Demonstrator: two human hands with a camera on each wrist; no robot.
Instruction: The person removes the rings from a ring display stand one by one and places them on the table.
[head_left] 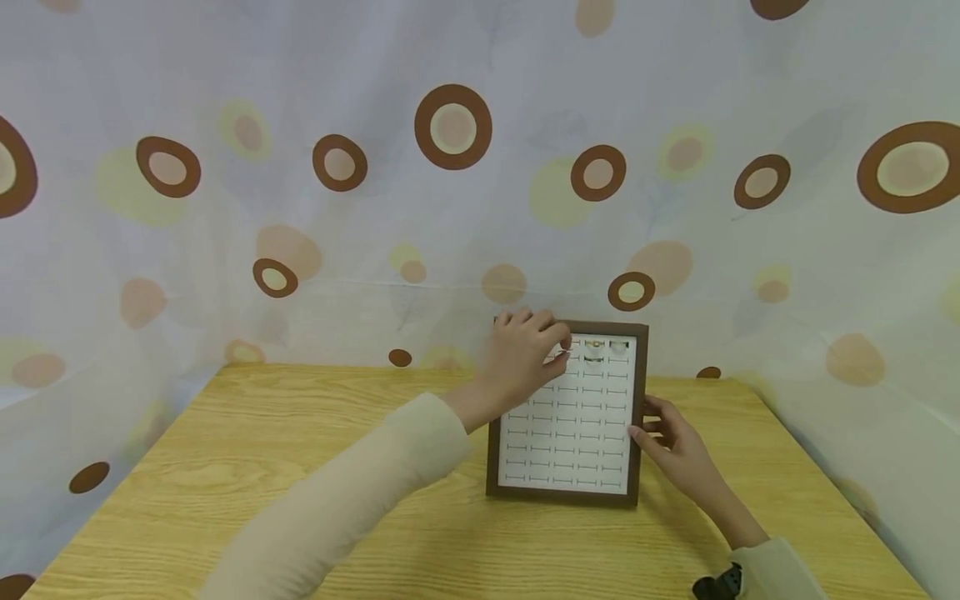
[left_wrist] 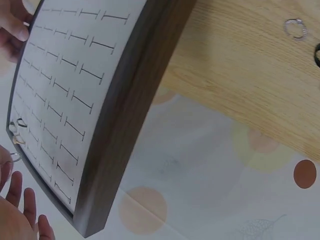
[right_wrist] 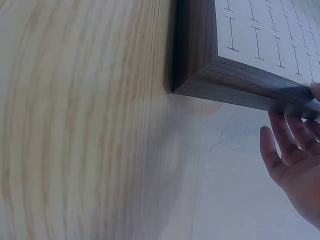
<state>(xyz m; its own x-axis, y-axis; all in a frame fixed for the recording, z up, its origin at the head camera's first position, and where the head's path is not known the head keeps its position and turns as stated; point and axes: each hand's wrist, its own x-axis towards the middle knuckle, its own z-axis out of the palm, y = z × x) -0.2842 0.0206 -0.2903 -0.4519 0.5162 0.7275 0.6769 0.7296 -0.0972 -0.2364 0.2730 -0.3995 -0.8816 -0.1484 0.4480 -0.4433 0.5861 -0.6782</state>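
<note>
Pinching ring [left_wrist: 18, 157], left fingers [head_left: 557, 334] bent

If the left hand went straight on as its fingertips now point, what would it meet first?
The left hand would probably meet the slotted white panel first, near the rings set in it; the exact depth is unclear.
</note>
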